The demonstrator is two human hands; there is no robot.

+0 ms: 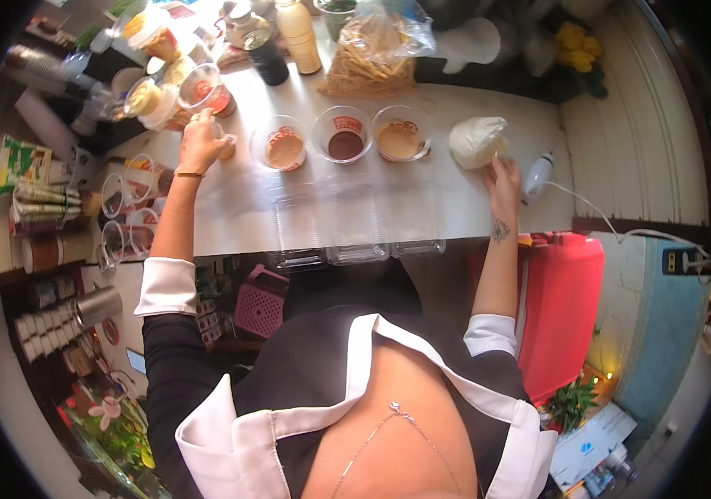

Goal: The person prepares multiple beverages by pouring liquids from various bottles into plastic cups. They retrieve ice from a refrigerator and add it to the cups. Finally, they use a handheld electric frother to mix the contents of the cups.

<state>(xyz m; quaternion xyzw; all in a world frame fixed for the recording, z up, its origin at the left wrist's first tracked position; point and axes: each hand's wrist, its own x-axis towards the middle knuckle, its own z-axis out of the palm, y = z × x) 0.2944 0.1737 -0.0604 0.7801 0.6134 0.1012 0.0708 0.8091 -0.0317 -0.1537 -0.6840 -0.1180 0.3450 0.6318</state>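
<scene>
My left hand [200,142] is at the left of the white table, its fingers on a small clear cup [227,147] holding something brown. Just above it stands a larger clear printed cup [202,87]. In a row at the centre are three clear cups: one with light brown contents [285,150], one with dark liquid [345,145] and one with tan contents [398,140]. My right hand [502,178] touches the lower end of a tied white bag [477,142]; whether the fingers grip it is unclear. Clear plastic clamshell boxes [358,215] lie along the near edge.
A bag of stick-shaped snacks [368,65], a dark bottle [266,57] and a cream-coloured bottle [298,37] stand at the back. A white corded device [538,178] lies at the right. Stacked clear cups [124,196] and packets [46,203] crowd the left. A red box [561,312] is below right.
</scene>
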